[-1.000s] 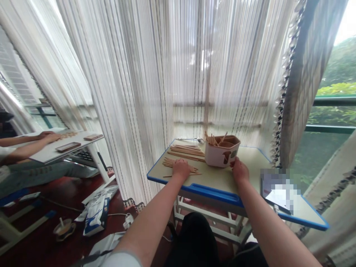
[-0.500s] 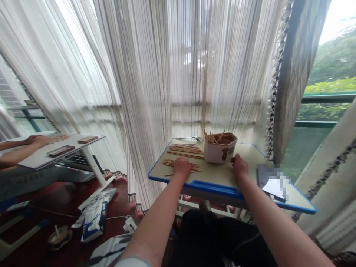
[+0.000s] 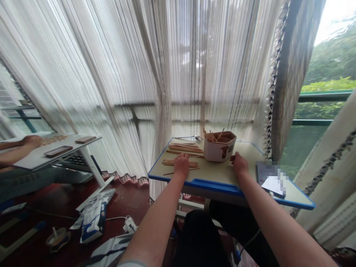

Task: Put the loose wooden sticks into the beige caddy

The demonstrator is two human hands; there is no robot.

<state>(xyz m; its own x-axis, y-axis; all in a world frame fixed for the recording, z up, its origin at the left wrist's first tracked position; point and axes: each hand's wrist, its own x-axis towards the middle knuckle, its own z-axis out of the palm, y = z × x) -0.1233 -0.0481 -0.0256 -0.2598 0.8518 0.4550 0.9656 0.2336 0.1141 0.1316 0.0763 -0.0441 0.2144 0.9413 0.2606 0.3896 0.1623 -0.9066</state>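
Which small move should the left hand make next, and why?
I'd probably draw the left hand slightly toward the desk's blue near edge to gather the lone wooden stick. That stick lies apart from the nearer group of sticks and at a slant to it, while the hand already rests over the group.

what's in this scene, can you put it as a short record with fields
left hand: over the front sticks
right hand: beside the container, fingers curled
container: sticks leaning inside
back sticks: lying left of container
desk: pale top, blue edge
far left: another person's hands at a white table
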